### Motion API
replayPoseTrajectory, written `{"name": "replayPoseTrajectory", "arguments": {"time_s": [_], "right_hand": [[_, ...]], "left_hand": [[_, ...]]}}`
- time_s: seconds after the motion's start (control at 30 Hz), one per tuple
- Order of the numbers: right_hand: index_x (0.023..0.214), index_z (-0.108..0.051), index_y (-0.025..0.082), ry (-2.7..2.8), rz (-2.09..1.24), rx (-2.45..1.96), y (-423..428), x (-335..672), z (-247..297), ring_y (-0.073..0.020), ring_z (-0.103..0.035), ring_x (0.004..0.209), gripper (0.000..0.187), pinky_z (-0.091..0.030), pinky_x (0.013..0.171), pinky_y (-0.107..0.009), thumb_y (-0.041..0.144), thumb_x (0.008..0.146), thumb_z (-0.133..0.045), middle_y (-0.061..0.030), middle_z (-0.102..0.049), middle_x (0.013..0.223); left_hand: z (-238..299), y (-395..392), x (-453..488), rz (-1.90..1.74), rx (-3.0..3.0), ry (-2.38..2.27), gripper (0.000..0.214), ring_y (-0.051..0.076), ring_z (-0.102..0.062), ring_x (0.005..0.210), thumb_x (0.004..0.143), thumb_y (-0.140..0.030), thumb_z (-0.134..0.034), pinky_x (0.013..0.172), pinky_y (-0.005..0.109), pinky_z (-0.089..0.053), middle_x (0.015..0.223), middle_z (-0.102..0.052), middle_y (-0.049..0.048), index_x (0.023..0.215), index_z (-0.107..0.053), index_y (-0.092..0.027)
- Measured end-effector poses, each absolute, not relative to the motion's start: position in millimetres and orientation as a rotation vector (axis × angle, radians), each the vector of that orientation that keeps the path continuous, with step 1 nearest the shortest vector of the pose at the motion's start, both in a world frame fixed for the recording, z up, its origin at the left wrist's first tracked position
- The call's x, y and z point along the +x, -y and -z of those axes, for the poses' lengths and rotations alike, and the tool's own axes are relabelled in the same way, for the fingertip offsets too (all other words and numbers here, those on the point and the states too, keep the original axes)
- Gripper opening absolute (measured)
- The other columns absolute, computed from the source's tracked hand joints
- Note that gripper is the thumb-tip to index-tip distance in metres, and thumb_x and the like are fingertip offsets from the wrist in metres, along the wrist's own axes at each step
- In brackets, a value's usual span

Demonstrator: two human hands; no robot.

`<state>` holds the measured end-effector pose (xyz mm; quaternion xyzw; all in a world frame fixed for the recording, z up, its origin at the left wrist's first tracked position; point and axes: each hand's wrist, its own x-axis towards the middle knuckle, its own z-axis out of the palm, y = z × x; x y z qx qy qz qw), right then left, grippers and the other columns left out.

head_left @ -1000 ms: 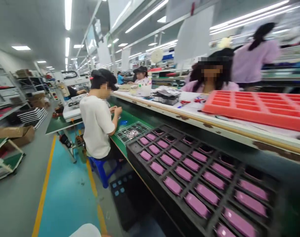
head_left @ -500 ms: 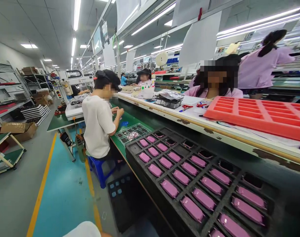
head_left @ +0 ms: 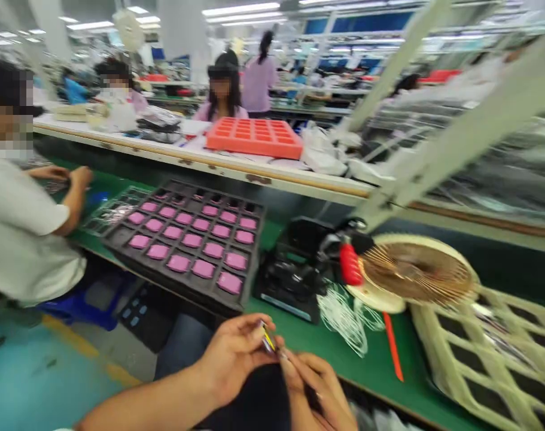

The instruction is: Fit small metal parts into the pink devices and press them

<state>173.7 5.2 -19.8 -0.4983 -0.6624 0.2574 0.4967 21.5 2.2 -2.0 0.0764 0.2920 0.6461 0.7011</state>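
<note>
Low in the picture my left hand (head_left: 234, 353) pinches a small thin part (head_left: 267, 340) with a yellow and dark tip. My right hand (head_left: 314, 386) meets it from the right, fingertips touching the same part. Both hands hover over the near edge of the green bench (head_left: 366, 365). Behind them stands a black foam tray (head_left: 119, 239) with several pink parts (head_left: 203, 268) in its pockets. The picture is blurred, so I cannot make out what the small part is.
A black device (head_left: 294, 269), a bundle of white wires (head_left: 344, 314), a wire reel with a red knob (head_left: 407, 272) and a cream lattice tray (head_left: 487, 353) lie to the right. A seated co-worker's arm (head_left: 68, 200) is at the left. An orange tray (head_left: 254, 136) sits on the raised shelf.
The view has swung right and down. My two hands and the small part have come into view; the black tray now lies left of centre.
</note>
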Motion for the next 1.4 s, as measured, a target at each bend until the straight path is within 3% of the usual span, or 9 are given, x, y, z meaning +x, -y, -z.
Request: {"name": "replayPoseTrajectory", "arguments": {"time_s": [0.07,0.17,0.37,0.67,0.93,1.03,1.17,1.27,1.4], "right_hand": [[0.109,-0.084,0.037,1.633,-0.655,-1.074,-1.3,175.3,13.2,-0.0231,-0.073,0.076,0.017,-0.064,0.065,-0.037,0.032,0.097,-0.072,-0.0064,-0.072,0.091],[0.111,-0.083,0.028,1.615,-0.643,-0.956,-3.1,173.0,7.4,-0.0163,-0.071,0.076,0.024,-0.059,0.061,-0.025,0.014,0.096,-0.072,-0.0043,-0.071,0.091],[0.116,-0.081,0.026,1.680,-0.581,-0.899,-0.5,179.8,9.9,-0.0157,-0.073,0.085,0.031,-0.062,0.073,-0.025,0.006,0.095,-0.071,-0.0044,-0.071,0.097],[0.118,-0.080,0.026,1.714,-0.600,-0.898,-5.6,181.6,19.2,-0.0152,-0.073,0.087,0.033,-0.061,0.072,-0.025,0.005,0.094,-0.073,-0.0045,-0.070,0.099],[0.106,-0.080,0.027,1.583,-0.742,-0.985,-6.3,178.0,17.6,-0.0103,-0.060,0.063,0.018,-0.052,0.055,-0.022,0.014,0.093,-0.077,-0.0019,-0.068,0.092],[0.110,-0.078,0.026,1.519,-0.882,-1.072,-10.3,181.0,16.1,-0.0063,-0.049,0.055,0.021,-0.043,0.044,-0.020,0.024,0.089,-0.083,-0.0039,-0.066,0.105],[0.120,-0.074,0.028,1.454,-1.079,-1.117,-3.5,184.4,11.7,-0.0038,-0.043,0.053,0.035,-0.041,0.047,-0.020,0.029,0.087,-0.085,-0.0066,-0.069,0.126],[0.119,-0.073,0.028,1.368,-1.138,-1.136,20.7,184.0,8.5,-0.0058,-0.050,0.057,0.035,-0.044,0.053,-0.020,0.031,0.086,-0.086,-0.0038,-0.076,0.121],[0.120,-0.073,0.025,1.345,-1.009,-1.233,56.8,200.0,-0.6,-0.0151,-0.071,0.083,0.039,-0.054,0.073,-0.023,0.035,0.084,-0.085,-0.0038,-0.079,0.116]], "left_hand": [[-1.6,1.1,20.9,-1.420,0.166,-0.668,0.031,0.029,-0.072,0.111,0.078,-0.020,-0.091,0.100,0.042,-0.056,0.115,-0.075,0.0110,0.108,-0.083,-0.017],[-3.0,5.1,22.7,-1.407,0.182,-0.718,0.036,0.030,-0.071,0.118,0.076,-0.019,-0.093,0.101,0.040,-0.056,0.119,-0.075,0.0103,0.111,-0.083,-0.018],[-0.8,4.5,30.5,-1.428,0.230,-0.755,0.036,0.025,-0.073,0.114,0.075,-0.017,-0.094,0.099,0.036,-0.059,0.115,-0.077,0.0088,0.109,-0.082,-0.020],[3.1,3.4,28.9,-1.432,0.294,-0.792,0.039,0.024,-0.076,0.108,0.074,-0.017,-0.094,0.101,0.037,-0.059,0.117,-0.080,0.0097,0.110,-0.080,-0.020],[11.5,5.3,28.7,-1.480,0.435,-0.804,0.038,0.026,-0.075,0.116,0.075,-0.018,-0.094,0.102,0.035,-0.059,0.119,-0.080,0.0096,0.111,-0.081,-0.023],[15.9,4.6,24.0,-1.474,0.507,-0.817,0.039,0.027,-0.078,0.106,0.074,-0.023,-0.095,0.098,0.036,-0.061,0.118,-0.081,0.0104,0.112,-0.083,-0.023],[17.7,13.0,21.5,-1.360,0.592,-0.849,0.043,0.030,-0.081,0.094,0.074,-0.030,-0.095,0.089,0.039,-0.066,0.118,-0.081,0.0135,0.115,-0.084,-0.022],[17.3,28.7,27.4,-1.298,0.578,-1.001,0.047,0.031,-0.081,0.101,0.071,-0.032,-0.097,0.090,0.033,-0.066,0.121,-0.081,0.0146,0.115,-0.084,-0.019],[20.8,38.1,41.3,-1.115,0.494,-1.090,0.054,0.030,-0.081,0.101,0.068,-0.039,-0.098,0.082,0.026,-0.067,0.116,-0.084,0.0107,0.117,-0.082,-0.022]]}}
